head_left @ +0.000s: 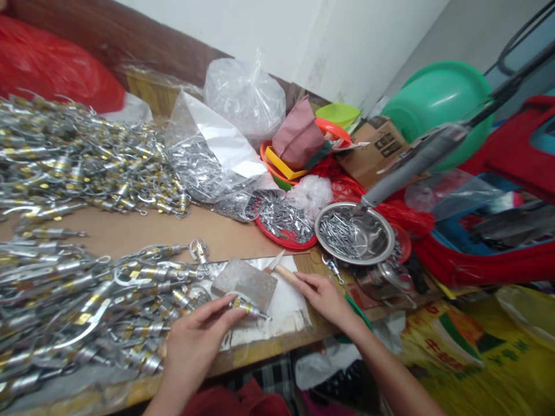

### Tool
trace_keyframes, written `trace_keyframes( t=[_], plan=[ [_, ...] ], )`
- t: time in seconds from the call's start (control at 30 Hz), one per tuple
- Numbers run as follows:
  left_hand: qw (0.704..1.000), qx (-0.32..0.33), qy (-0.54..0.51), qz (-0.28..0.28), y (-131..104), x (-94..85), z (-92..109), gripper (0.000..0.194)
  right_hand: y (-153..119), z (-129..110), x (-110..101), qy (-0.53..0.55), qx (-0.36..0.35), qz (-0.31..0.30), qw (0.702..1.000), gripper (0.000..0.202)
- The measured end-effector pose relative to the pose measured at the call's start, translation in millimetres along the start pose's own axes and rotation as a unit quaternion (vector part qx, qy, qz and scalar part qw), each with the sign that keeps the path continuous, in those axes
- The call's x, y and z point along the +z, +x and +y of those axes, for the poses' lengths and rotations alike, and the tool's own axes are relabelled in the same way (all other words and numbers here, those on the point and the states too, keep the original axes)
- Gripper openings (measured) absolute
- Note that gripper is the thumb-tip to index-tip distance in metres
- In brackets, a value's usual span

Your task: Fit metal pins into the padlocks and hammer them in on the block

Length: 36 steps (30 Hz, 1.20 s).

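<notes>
My left hand [202,335] pinches a small metal fitting [249,308] with a yellow part, its tip pointing right. It is held at the near edge of a grey metal block [245,284], which rests on white paper [288,300]. To the right, my right hand [323,296] is closed on the wooden handle [286,274] of a small tool. The tool's pointed tip lies just above the block's upper right corner. Many similar fittings [143,277] are spread on the table left of the block.
A large heap of fittings [73,156] fills the back left. Behind the block are a bag of metal parts [195,167], a red plate [286,240] and a steel bowl [381,245]. A grey-handled arm [416,162] slants over the bowl.
</notes>
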<state>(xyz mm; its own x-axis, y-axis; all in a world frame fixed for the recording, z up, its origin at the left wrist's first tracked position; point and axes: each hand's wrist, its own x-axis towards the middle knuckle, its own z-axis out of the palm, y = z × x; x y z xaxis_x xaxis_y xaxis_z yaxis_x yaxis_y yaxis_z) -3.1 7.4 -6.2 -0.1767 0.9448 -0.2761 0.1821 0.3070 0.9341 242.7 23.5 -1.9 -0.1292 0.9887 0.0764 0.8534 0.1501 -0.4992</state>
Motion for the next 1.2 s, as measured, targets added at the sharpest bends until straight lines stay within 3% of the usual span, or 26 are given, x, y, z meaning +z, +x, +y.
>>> trace_keyframes(
  t=[0.13,0.23,0.3,0.4,0.53,0.63,0.7,0.83,0.97,1.1,1.2],
  plan=[
    [0.978,0.2,0.063,-0.001,6,-8.2,-4,0.013,61,-4,0,-0.09,-0.044,0.053,0.994,0.028],
    [0.94,0.327,0.092,0.018,7,-11.1,-6,0.009,106,-3,5,-0.104,-0.053,0.025,0.993,0.028],
    [0.925,0.364,0.106,0.006,7,-12.1,-7,0.008,127,0,9,-0.106,-0.056,0.005,0.993,0.026],
    [0.923,0.36,0.131,-0.036,10,-13.4,-5,0.007,140,5,11,-0.09,-0.057,0.012,0.994,0.024],
    [0.932,0.333,0.131,-0.062,11,-14.5,-1,0.009,126,-1,7,-0.038,-0.042,0.08,0.995,0.018],
    [0.938,0.322,0.112,-0.057,9,-12.9,1,0.013,92,-28,7,0.02,-0.03,0.123,0.992,0.019],
    [0.944,0.312,0.101,-0.034,8,-10.4,2,0.02,66,-54,11,0.088,-0.049,0.108,0.989,0.016],
    [0.954,0.285,0.093,-0.008,7,-6.1,4,0.033,28,-93,19,0.329,-0.124,0.025,0.936,0.012],
    [0.954,0.29,0.073,-0.012,7,-6.6,8,0.031,20,-97,23,0.378,-0.13,0.008,0.917,0.011],
    [0.947,0.314,0.035,-0.061,4,-9.9,16,0.018,17,-94,20,0.393,-0.136,0.009,0.909,0.01],
    [0.961,0.268,0.003,-0.072,1,-13.4,21,0.012,10,-94,18,0.343,-0.179,0.052,0.92,0.013]
  ],
)
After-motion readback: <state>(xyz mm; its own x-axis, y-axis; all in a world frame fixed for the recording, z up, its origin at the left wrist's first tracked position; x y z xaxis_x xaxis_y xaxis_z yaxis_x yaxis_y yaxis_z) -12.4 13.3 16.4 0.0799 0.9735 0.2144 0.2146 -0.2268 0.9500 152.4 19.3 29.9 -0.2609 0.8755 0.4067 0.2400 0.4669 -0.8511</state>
